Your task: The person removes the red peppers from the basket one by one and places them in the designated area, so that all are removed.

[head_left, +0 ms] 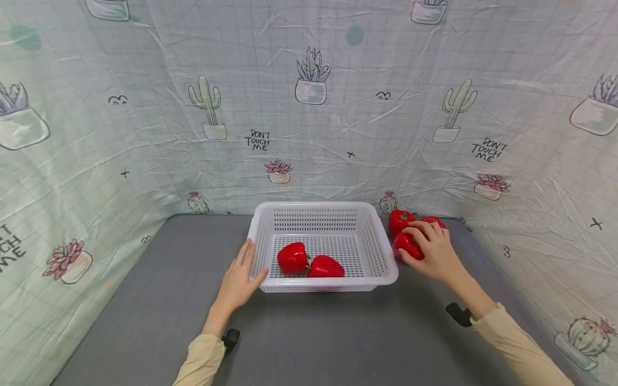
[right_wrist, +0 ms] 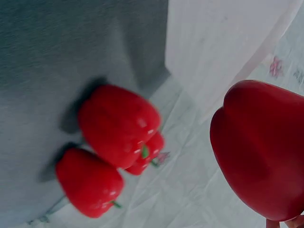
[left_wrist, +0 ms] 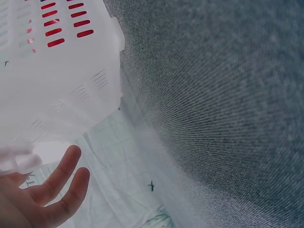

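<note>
My right hand [head_left: 438, 258] grips a red bell pepper [head_left: 407, 246] just right of the white perforated plastic basket [head_left: 333, 282]. In the right wrist view this held pepper [right_wrist: 266, 147] appears large at the right, raised off the table, with only fingertips [right_wrist: 290, 223] showing below it. Against the basket's front left corner rests my left hand [head_left: 237, 281], its fingers spread and fairly straight along the rim. The left wrist view shows two fingers [left_wrist: 71, 194] apart from the basket wall [left_wrist: 57, 95]. Two red bell peppers [head_left: 292, 258] lie inside the basket.
Beyond my right hand, more red bell peppers [head_left: 399, 221] sit on the grey table [head_left: 328, 332] by the back; the right wrist view shows three peppers [right_wrist: 116, 126] grouped there. A patterned cloth [head_left: 309, 134] hangs behind and along both sides.
</note>
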`<state>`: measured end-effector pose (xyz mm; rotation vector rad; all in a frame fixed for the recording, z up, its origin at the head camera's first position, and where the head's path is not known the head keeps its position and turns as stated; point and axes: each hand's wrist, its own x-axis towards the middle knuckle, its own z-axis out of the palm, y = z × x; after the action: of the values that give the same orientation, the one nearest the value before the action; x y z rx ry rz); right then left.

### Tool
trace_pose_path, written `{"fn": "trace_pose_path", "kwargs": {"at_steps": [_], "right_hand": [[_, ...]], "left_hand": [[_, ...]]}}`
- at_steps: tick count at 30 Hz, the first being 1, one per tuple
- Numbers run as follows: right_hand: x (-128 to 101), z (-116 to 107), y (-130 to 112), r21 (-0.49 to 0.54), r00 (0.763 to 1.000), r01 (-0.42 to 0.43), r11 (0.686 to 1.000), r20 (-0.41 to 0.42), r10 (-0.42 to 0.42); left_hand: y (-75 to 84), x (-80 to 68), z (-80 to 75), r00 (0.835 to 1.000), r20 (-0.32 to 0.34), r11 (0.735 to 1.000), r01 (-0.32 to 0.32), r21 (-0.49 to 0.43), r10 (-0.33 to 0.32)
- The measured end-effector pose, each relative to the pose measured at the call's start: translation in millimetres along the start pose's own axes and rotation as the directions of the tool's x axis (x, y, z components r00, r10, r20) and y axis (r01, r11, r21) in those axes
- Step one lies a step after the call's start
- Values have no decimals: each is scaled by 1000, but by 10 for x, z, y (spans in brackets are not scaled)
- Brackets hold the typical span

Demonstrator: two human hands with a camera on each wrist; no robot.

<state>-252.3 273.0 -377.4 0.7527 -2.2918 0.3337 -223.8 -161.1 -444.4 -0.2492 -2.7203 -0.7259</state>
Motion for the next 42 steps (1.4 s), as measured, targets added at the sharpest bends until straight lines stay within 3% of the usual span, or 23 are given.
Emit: {"fn": "trace_pose_path", "kwargs": {"at_steps": [13,32,42], "right_hand": [[-349,-30,333,-93,993,-76,993,-97,66],[-563,77,759,-143,960,-279,950,-48,275],[-591,259,928,-164,927,-355,920,67,369]], "left_hand": [[20,-3,1,1000,-17,998,10,63,-9],[15,-7,0,1000,-10,997,17,71,-16],[20,-8,-7,1000,-14,998,17,66,-16]]}}
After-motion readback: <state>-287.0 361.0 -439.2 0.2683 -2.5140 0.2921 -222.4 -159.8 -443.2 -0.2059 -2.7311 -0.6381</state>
